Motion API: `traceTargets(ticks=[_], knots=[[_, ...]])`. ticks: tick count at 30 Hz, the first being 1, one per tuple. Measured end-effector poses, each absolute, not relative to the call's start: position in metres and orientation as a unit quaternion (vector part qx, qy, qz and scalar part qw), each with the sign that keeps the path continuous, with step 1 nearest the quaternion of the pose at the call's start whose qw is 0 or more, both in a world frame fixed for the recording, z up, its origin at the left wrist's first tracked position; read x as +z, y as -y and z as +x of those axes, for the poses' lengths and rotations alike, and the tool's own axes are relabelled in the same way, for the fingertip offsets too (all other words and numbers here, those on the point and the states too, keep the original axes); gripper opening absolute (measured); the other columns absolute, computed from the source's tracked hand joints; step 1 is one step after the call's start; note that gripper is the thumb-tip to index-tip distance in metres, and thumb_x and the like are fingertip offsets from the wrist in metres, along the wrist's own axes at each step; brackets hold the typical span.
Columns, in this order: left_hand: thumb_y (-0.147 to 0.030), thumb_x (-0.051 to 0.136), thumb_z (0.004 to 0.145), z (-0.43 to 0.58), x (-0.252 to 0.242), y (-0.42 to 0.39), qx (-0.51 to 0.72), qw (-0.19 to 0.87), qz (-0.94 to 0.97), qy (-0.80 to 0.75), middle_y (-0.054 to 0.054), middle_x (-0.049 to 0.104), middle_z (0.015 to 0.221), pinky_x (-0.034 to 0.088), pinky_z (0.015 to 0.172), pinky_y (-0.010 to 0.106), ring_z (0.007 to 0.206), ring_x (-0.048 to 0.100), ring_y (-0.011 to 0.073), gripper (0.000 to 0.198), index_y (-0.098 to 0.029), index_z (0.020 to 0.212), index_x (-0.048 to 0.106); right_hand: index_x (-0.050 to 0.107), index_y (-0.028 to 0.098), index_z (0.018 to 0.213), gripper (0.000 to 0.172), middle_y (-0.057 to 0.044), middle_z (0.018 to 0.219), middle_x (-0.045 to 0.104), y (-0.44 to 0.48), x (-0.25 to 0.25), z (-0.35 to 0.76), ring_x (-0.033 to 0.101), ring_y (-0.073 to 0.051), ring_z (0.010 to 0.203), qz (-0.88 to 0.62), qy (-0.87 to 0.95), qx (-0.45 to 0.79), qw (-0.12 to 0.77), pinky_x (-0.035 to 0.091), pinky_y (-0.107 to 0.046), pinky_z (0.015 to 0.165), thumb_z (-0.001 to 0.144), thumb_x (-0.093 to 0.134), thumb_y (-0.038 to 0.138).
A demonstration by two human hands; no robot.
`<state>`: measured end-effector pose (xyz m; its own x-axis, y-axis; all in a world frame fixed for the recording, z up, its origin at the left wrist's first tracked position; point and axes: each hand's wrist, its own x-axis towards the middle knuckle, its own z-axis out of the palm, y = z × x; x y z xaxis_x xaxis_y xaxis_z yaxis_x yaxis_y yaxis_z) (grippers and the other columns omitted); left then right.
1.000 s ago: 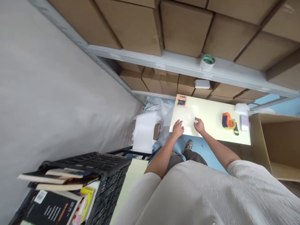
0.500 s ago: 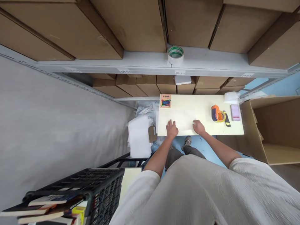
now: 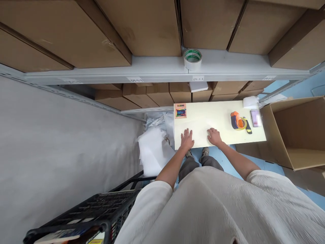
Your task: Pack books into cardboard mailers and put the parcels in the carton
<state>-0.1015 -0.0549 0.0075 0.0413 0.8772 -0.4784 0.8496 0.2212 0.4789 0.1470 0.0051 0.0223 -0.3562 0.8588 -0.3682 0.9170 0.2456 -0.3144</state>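
My left hand [image 3: 187,139] lies flat near the front edge of a narrow pale-yellow table [image 3: 218,110], fingers spread. My right hand [image 3: 214,136] rests to its right, fingers stretched loosely forward and slightly bent. A faint, thin pale sheet seems to lie under and between the hands; its outline is hard to make out. At the table's back left corner, beyond my left hand, is a small pink book or card [image 3: 180,111] with a dark colourful picture. Right of my right hand are an orange and dark tape dispenser [image 3: 238,121] and a black and yellow cutter [image 3: 248,126].
White foam sheets [image 3: 152,149] are piled left of the table. A large open cardboard box [image 3: 279,135] stands at the right. Shelves with boxes and a tape roll [image 3: 192,60] rise ahead. A black crate [image 3: 88,210] with books sits at lower left.
My left hand's fingers have spread flatter. My right hand has loosened from a closer curl, its fingers now further out. The view has shifted slightly.
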Motion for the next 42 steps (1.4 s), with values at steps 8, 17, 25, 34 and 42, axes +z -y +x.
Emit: traceTargets(ticks=[8,17,25,34,42], knots=[[-0.044,0.068,0.097,-0.132,0.002,0.074,-0.063,0.308,0.729,-0.609,0.015,0.008,0.188,0.005,0.138,0.062,0.173,0.007,0.0398,0.093,-0.025,0.177,0.025,0.057,0.019,0.149,0.05,-0.02,0.148,0.052,0.002,0.016,0.136,0.051,-0.037,0.132,0.593,-0.76,-0.239,0.117,0.049,-0.048,0.108,0.1,0.057,0.031],[-0.026,0.055,0.101,-0.146,0.007,0.066,-0.032,0.264,0.703,-0.66,0.019,0.041,0.173,0.031,0.128,0.055,0.158,0.037,0.0383,0.068,-0.023,0.167,0.043,0.06,0.019,0.145,0.046,-0.02,0.151,0.052,-0.006,0.022,0.134,0.047,-0.038,0.137,0.593,-0.761,-0.235,0.117,0.043,-0.051,0.116,0.1,0.058,0.03],[-0.019,0.055,0.099,-0.149,0.014,0.068,-0.031,0.264,0.707,-0.656,0.019,0.045,0.166,0.036,0.122,0.051,0.15,0.042,0.0374,0.063,-0.021,0.162,0.048,0.064,0.019,0.139,0.039,-0.02,0.147,0.056,-0.014,0.033,0.113,0.051,-0.037,0.137,0.634,-0.727,-0.232,0.125,0.042,-0.05,0.116,0.102,0.056,0.027],[-0.019,0.063,0.098,-0.16,0.005,0.067,-0.012,0.267,0.724,-0.637,0.018,0.045,0.169,0.036,0.124,0.053,0.153,0.042,0.0362,0.066,-0.024,0.162,0.049,0.068,0.023,0.132,0.032,-0.01,0.134,0.069,-0.1,0.022,-0.011,0.067,-0.025,0.12,0.677,-0.645,-0.354,0.008,0.053,-0.036,0.104,0.102,0.059,0.032],[-0.021,0.075,0.095,-0.162,0.0,0.073,0.034,0.258,0.723,-0.641,0.016,0.05,0.165,0.039,0.121,0.052,0.149,0.047,0.035,0.069,-0.028,0.159,0.052,0.061,0.017,0.138,0.057,-0.022,0.15,0.058,-0.137,0.016,-0.099,0.056,-0.037,0.14,0.763,-0.555,-0.33,0.035,0.049,-0.05,0.113,0.096,0.074,0.053]])
